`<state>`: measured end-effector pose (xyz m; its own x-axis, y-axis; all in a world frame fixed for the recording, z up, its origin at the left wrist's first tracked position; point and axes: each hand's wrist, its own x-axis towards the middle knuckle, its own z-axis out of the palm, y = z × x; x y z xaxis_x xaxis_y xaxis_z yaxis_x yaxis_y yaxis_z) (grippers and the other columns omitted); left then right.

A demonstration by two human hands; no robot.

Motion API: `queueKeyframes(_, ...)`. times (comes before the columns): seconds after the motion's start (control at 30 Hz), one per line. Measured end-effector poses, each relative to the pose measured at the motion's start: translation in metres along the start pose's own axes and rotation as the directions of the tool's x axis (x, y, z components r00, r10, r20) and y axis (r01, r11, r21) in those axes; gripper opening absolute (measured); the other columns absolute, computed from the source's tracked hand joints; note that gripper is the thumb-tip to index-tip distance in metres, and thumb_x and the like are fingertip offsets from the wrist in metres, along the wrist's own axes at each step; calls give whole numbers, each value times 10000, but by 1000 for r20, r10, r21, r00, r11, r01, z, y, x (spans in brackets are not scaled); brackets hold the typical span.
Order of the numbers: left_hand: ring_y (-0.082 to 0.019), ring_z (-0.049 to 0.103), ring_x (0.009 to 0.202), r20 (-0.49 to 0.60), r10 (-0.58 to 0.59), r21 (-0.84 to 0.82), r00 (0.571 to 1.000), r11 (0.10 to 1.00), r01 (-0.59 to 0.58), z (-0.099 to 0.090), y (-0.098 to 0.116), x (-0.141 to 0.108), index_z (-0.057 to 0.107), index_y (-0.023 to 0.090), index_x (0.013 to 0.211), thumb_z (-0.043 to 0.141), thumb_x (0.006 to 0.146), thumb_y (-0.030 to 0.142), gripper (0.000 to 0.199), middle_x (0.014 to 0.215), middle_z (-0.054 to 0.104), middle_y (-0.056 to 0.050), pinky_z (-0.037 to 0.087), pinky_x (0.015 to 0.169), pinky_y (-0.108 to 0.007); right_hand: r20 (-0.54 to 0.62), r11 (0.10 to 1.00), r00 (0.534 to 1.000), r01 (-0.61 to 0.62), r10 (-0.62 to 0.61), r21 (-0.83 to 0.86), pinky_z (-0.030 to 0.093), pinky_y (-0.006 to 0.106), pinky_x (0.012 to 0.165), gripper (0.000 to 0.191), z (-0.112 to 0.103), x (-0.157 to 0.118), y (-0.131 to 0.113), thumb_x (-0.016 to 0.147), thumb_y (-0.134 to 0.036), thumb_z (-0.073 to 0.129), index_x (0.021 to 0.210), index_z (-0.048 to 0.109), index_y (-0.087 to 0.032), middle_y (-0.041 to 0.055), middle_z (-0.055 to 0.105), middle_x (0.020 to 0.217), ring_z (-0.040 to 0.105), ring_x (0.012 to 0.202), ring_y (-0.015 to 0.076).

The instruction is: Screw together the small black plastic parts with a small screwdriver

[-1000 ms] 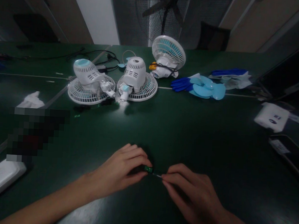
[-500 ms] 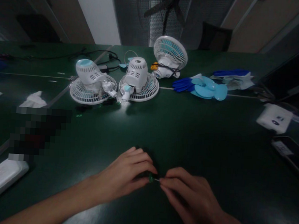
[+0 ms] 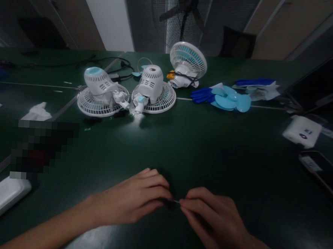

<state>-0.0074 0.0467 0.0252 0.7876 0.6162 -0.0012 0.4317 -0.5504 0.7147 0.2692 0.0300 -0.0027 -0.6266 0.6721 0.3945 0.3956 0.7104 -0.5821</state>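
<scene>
My left hand (image 3: 142,196) is closed in a pinch above the green table, its fingertips around something small and dark that I cannot make out. Facing it, my right hand (image 3: 213,217) has its thumb and fingers pressed together on a thin, light metal rod (image 3: 176,201). The rod bridges the narrow gap between both sets of fingertips. Its full length and its ends are hidden by the fingers.
Two white fans (image 3: 103,94) (image 3: 154,88) lie face down beyond my hands, and a third fan (image 3: 187,63) leans behind. Light-blue fan blades (image 3: 230,100) rest by blue gloves (image 3: 202,94). A white box (image 3: 303,131) and a phone-like black slab (image 3: 321,168) lie right; a white case (image 3: 5,195) left.
A small green piece that showed at my left fingertips is now covered or dark. The left hand has shifted slightly left and down; the right hand has barely moved.
</scene>
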Motion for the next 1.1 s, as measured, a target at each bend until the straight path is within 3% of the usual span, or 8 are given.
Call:
queueKeyframes(0.17,-198,601,1177,-22,-47,-46,999,998,46,-16,-20,-11,648,275,1316,486,1075,169,309,1256,655,-80,501,1032,-322,-20,1000,1000,-18,18,5,489,247,623,177,-1,-1,2,1033,-133,545,1118,680,-211,20,709,973,695,748,109)
queueKeyframes(0.27,-218,589,1227,-147,-135,49,980,988,144,-33,-49,-20,640,279,1349,438,1089,199,338,1309,626,-97,500,1056,-359,-8,1000,1000,-21,21,17,488,245,620,182,-1,-2,3,1037,-133,540,1126,675,-214,23,708,976,695,750,111)
queueKeyframes(0.37,-245,600,1227,-371,-269,119,889,935,333,-56,-82,-31,660,277,1319,445,1091,304,314,1314,630,-94,495,1071,-400,8,999,1000,-20,20,26,489,237,619,187,0,-3,4,1041,-132,534,1142,667,-216,26,706,990,693,761,109)
queueKeyframes(0.5,-267,637,1154,-551,-360,110,753,863,493,-80,-110,-46,698,239,1262,497,1051,419,343,1277,655,-102,525,1009,-401,9,999,1000,-19,18,32,485,233,611,184,0,-3,4,1040,-131,532,1136,667,-212,23,701,988,685,752,104)
queueKeyframes(0.7,-277,666,1020,-625,-398,141,672,789,598,-90,-114,-61,666,234,1316,626,946,580,509,1208,688,-116,559,858,-395,10,999,1000,-19,19,41,490,235,617,185,-2,0,2,1035,-125,539,1126,674,-212,14,699,981,685,752,100)
queueKeyframes(0.8,-276,680,901,-633,-456,137,626,729,671,-96,-113,-70,718,228,1205,697,853,670,565,1090,717,-116,564,763,-384,3,999,1000,-19,18,31,483,239,607,181,-1,0,3,1037,-131,543,1131,674,-213,13,700,987,685,747,97)
queueKeyframes(0.93,-262,696,837,-594,-514,117,619,706,699,-104,-114,-77,776,237,970,643,860,702,496,1021,734,-97,568,749,-377,15,999,1000,-17,17,38,483,240,610,178,-1,-3,4,1036,-130,546,1131,671,-214,13,698,987,682,746,98)
queueKeyframes(1.1,-254,703,855,-586,-511,113,629,717,688,-105,-112,-74,765,233,1004,639,890,655,455,1040,750,-86,565,768,-363,11,999,1000,-18,18,40,482,234,611,177,0,-4,5,1044,-136,536,1131,669,-214,19,702,987,683,751,100)
